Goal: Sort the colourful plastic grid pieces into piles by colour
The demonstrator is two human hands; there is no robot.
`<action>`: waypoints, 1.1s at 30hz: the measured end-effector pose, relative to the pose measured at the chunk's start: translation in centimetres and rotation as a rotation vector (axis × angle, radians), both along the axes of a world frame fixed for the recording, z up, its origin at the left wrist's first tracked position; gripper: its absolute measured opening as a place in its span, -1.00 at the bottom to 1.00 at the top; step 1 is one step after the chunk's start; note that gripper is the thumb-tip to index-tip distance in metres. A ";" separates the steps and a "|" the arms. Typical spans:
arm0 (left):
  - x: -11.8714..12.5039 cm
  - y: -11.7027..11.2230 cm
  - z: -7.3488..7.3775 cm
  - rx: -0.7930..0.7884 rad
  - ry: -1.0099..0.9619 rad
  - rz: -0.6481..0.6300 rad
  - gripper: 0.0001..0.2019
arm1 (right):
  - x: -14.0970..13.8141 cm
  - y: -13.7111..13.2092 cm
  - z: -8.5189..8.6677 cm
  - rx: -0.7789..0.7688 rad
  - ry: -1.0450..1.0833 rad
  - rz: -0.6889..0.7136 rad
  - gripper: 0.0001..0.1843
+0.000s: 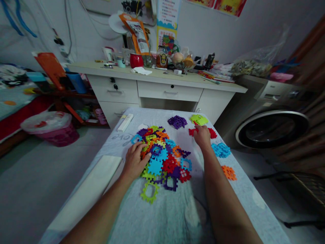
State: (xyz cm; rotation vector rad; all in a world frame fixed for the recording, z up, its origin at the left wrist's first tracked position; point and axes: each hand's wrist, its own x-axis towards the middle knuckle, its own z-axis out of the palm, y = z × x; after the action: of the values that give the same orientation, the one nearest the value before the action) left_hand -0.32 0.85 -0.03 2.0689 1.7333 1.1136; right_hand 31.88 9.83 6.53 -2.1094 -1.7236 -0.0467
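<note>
A mixed heap of toothed plastic building pieces (155,166) in several colours lies mid-table. My left hand (135,159) rests on its left side, fingers spread and nothing visibly gripped. My right hand (202,136) is at the small red pile (212,133), fingers bent down and closed on what looks like a red building piece (192,132); the fingertips are partly hidden. Around it lie single-colour piles: purple (177,122), lime green (198,119) and blue (220,149). Nearer me on the right edge are orange pieces (229,173).
A cloth (177,217) covers the table. On its left side lie a white box-like strip (125,122) and a long pale panel (86,193). Behind stands a cluttered white desk (106,73). To the right is a washing machine (269,112); a pink bin (56,134) stands left.
</note>
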 end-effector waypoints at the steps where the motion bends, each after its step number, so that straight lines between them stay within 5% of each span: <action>1: 0.0 0.0 0.0 0.000 -0.001 0.003 -0.68 | 0.5 -0.1 0.0 -0.018 -0.011 -0.052 -0.54; 10: 0.1 0.0 0.1 -0.007 -0.003 -0.005 -0.67 | 1.6 -0.5 -1.0 -0.076 -0.078 -0.195 -0.53; 22: 0.0 -0.1 0.2 -0.004 -0.026 0.000 -0.67 | 0.9 -0.4 -0.1 -0.011 0.006 -0.152 -0.56; 27: 0.0 -0.1 0.1 -0.013 -0.020 0.005 -0.67 | -1.8 -0.3 0.6 -0.010 0.092 0.144 -0.62; 33: 0.1 -0.1 0.1 -0.014 -0.023 0.007 -0.66 | -5.4 -1.4 0.7 -0.286 0.222 0.673 -0.67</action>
State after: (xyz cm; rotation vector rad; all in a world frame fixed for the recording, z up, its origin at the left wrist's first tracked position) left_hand -0.26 0.76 0.04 2.0359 1.7340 1.1193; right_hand 26.44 8.47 7.27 -1.5158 -2.2952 0.6314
